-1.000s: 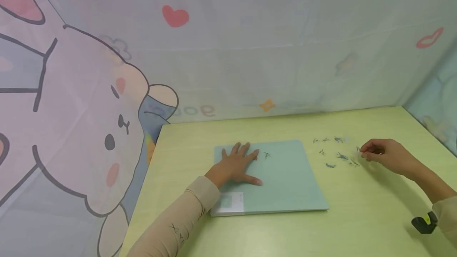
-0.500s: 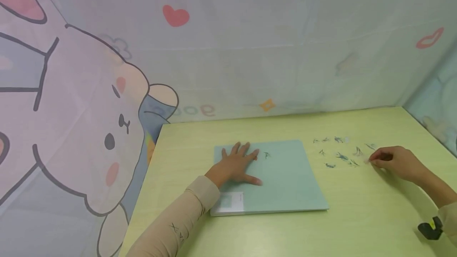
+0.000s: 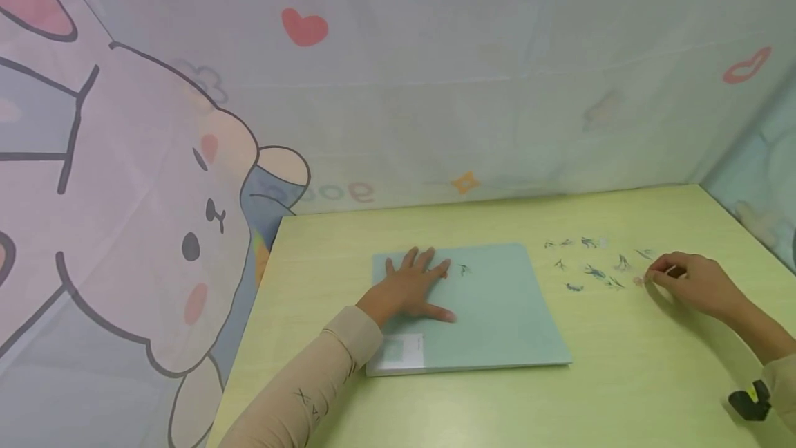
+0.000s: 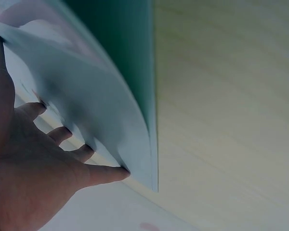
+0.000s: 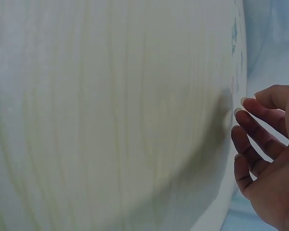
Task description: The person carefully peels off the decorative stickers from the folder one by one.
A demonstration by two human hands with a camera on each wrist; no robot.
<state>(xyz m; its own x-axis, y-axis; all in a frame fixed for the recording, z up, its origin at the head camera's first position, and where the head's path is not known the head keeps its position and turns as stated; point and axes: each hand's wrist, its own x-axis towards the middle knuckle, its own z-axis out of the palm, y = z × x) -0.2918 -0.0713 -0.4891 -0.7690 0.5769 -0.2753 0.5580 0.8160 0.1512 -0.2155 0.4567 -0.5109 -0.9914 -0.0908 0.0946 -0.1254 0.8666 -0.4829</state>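
My left hand point(image 3: 410, 289) lies with spread fingers on a mint-green folder point(image 3: 497, 323), thumb pointing right. In the left wrist view its fingertips press the glossy cover point(image 4: 101, 101). A small sprig sticker point(image 3: 464, 269) sits on the cover right of those fingers, and a tiny red spot point(image 3: 445, 275) shows by a fingertip. Over the table's right side, my right hand point(image 3: 696, 282) has loosely bent fingers, tips right beside a small pinkish sticker point(image 3: 638, 281). In the right wrist view, nothing shows between the right hand's point(image 5: 269, 154) fingertips.
Several small clear plant stickers point(image 3: 595, 273) lie scattered between folder and right hand. A white label point(image 3: 404, 352) marks the folder's lower left corner. A printed cloth point(image 3: 404, 109) hangs behind the yellow-green table point(image 3: 472, 406). A black band point(image 3: 749, 401) is at the right wrist.
My right hand has moved a little right and toward me, uncovering several stickers, then shifted slightly off the pinkish one. The left hand and folder have stayed put.
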